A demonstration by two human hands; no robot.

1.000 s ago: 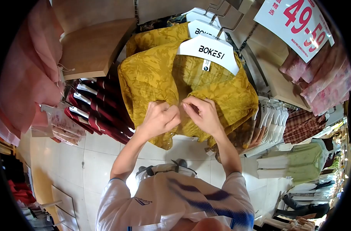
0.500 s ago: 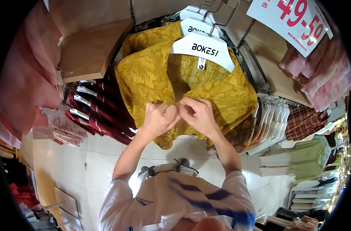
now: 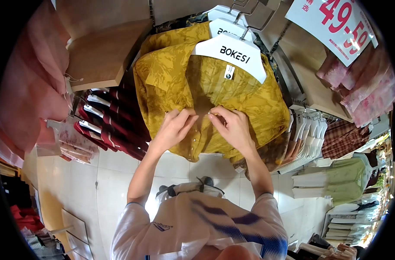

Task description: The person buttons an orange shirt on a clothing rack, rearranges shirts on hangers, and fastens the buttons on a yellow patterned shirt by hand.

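Observation:
A mustard-yellow patterned shirt hangs on a white BOKESI hanger, its front parted and a small white label showing inside the neck. My left hand is closed on the front edge on the left, thumb pointing inward. Opposite it, my right hand pinches the other front edge between thumb and fingers. A gap separates the two hands. Small buttons run down the placket below my left hand. Cloth inside my fingers is partly hidden.
Dark red garments hang at the left under a wooden shelf. Striped and plaid clothes hang at the right. A price sign stands at upper right, near pink garments. Tiled floor lies below.
My hands have moved apart from nearly touching, widening the gap between the shirt's front edges. The shirt and hanger have shifted slightly to the right in view.

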